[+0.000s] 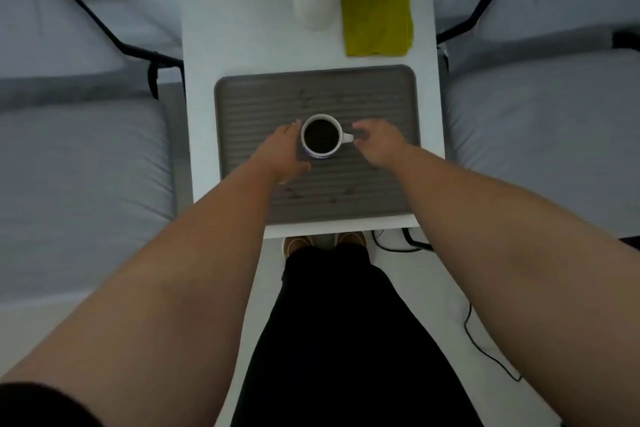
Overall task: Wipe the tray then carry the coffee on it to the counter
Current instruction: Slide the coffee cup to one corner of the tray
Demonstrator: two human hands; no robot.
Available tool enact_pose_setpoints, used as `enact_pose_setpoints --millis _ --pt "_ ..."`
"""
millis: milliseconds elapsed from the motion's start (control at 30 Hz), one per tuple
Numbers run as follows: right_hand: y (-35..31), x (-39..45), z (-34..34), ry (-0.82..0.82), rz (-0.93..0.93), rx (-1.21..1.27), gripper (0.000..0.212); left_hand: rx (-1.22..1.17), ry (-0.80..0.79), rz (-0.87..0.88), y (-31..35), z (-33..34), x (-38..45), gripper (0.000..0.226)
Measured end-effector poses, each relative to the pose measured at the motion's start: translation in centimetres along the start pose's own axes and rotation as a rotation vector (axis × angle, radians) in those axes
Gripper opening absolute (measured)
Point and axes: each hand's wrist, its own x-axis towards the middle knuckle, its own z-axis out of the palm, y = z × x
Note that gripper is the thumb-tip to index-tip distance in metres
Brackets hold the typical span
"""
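Two grey beds point(79, 163) flank white table point(256, 45).

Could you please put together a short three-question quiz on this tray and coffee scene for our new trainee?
1. True or false: the yellow cloth lies on the tray.
2. Which side of the mug does its handle point to: A) the left hand, B) the right hand, C) the vase?
3. What shows that the tray is not yet wiped?

Key:
1. False: it lies on the white table, beyond the tray's far edge.
2. B.
3. Dark spots remain on the tray's ribbed surface, and the cloth lies folded and untouched; both hands are open beside the mug.
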Motion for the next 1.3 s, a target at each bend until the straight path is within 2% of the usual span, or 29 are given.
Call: enact_pose_setpoints --millis 67,267,400,533,733,900,1033,1300 --pt "0.0 0.6 0.6 0.047 -0.008 0.051 0.04 -0.059 0.046 0.037 -0.2 0.6 1.2 0.098" --pt "0.1 2.1 2.8 0.048 -0.004 0.188 0.033 -0.23 0.22 0.108 -1.1 2.7 3.8 0.102" --pt "1.4 3.3 4.8 0.113 0.004 0.371 0.013 -0.257 0.297 0.155 -2.0 3.8 4.5 0.1" --pt "1.6 3.7 5.5 0.146 -0.003 0.452 0.025 -0.294 0.368 0.203 -2.2 4.1 4.7 0.091" --pt "-0.1 3.9 5.0 0.102 -0.064 0.443 0.025 -0.381 0.432 0.206 -3.5 3.6 3.8 0.087" --pt "-4.6 5.2 4.8 0.052 -0.141 0.403 0.025 -0.428 0.524 0.163 -6.0 1.3 2.6 0.083" --pt "-8.2 7.1 5.3 0.03 -0.21 0.388 0.017 -0.416 0.577 0.129 -8.7 -0.9 2.8 0.085" --pt "-12.4 10.7 6.8 0.037 -0.217 0.395 0.014 -0.408 0.584 0.133 -12.5 -3.8 5.0 0.081"
